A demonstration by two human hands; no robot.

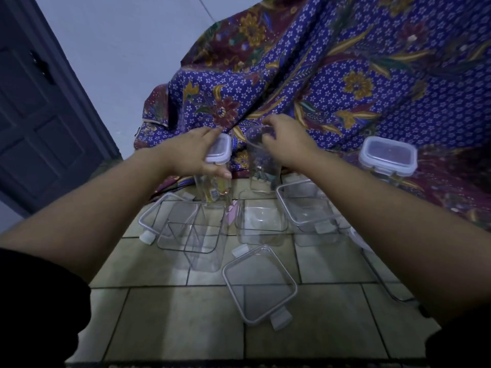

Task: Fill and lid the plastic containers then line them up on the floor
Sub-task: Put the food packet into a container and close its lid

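My left hand grips the top of a tall clear container that wears a white lid and holds small packets. My right hand curls over the open rim of a second tall clear container, fingers dipping inside; some items lie at its bottom. A third lidded container stands at the right on the cloth. Several empty clear containers sit on the tiled floor in front, with loose lids at left and in the middle.
A blue and maroon patterned cloth drapes behind and under the containers. A dark door stands at the left. Another lid edge lies under my right forearm. Beige tiles stretch toward me.
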